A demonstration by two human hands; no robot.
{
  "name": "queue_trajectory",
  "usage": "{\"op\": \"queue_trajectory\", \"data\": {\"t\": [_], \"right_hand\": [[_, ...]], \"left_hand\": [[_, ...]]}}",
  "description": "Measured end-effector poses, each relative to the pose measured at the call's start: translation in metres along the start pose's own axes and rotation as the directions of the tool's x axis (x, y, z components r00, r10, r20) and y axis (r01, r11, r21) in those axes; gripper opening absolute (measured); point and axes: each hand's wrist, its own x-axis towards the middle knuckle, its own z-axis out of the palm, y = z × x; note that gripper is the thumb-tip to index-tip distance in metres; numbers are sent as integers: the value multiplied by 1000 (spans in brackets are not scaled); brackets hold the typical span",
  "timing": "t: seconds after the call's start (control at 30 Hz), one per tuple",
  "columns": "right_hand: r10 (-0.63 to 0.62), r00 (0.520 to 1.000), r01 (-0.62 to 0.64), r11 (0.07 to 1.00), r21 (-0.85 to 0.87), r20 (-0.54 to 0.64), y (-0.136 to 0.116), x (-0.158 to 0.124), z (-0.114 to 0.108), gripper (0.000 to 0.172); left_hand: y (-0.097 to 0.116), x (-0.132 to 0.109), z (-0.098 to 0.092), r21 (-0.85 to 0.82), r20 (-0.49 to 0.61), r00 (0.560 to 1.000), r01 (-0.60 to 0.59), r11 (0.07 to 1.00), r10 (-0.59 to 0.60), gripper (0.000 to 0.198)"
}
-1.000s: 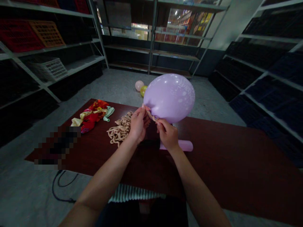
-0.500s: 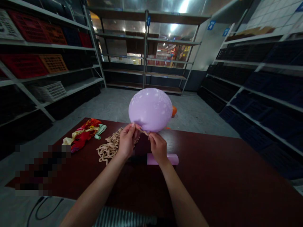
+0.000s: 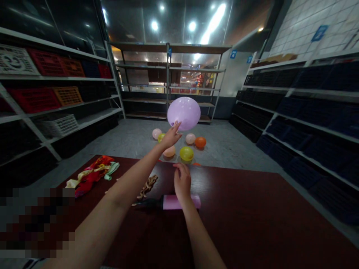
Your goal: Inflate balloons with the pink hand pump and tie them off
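Note:
A purple inflated balloon (image 3: 186, 110) is beyond the table's far edge, in front of my left hand (image 3: 171, 136). That arm is stretched forward, its fingers extended and overlapping the balloon's lower left; whether they touch it I cannot tell. My right hand (image 3: 183, 183) hangs above the table, fingers loosely bent and apart, holding nothing. Below it lies a pink cylinder with a black end, seemingly a hand pump (image 3: 169, 202). A heap of beige cord (image 3: 150, 183) is partly hidden by my left forearm. Limp, uninflated balloons (image 3: 94, 173) in red, yellow and mint lie at the left.
The dark red-brown table (image 3: 238, 209) spans the foreground. Several inflated balloons, including a yellow one (image 3: 186, 153) and an orange one (image 3: 200, 142), rest on the grey floor beyond. Shelves with crates (image 3: 67, 96) line both sides; a rack (image 3: 168, 82) stands at the back.
Both hands were pinching the purple balloon's neck. Now the balloon is farther away, my left hand has reached forward, and my right hand has let go and dropped back. The view has tilted up.

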Motion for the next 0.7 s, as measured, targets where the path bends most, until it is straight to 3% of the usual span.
{"op": "queue_trajectory", "data": {"t": [0.07,0.13,0.27,0.33,0.37,0.47,0.57,0.7], "right_hand": [[20,1000,-20,1000,5,20,6,0,0,29],[31,999,-31,999,8,37,8,1,-1,29],[20,995,-19,1000,-11,95,5,2,-3,27],[-7,978,18,999,-48,210,0,1,-5,27],[-35,950,59,996,-68,309,-2,1,-6,26],[-93,799,194,975,-108,594,-10,-3,-8,24],[-85,674,249,961,-117,734,-17,-8,-9,21],[-33,513,159,986,-58,858,-29,-10,-8,23]], "left_hand": [[-6,8,5,9,47,999,10,1000,-11,61],[-12,-3,4,-2,62,998,-20,1000,20,52],[-29,-60,-15,7,69,997,-14,1000,14,38],[-39,-96,-33,35,59,997,55,998,-57,34],[-43,-114,-44,51,48,994,98,994,-100,33],[-53,-170,-81,108,-14,977,211,972,-211,31],[-59,-225,-119,146,-89,965,257,955,-246,29],[-73,-294,-161,175,-228,929,333,926,-291,26]]}}
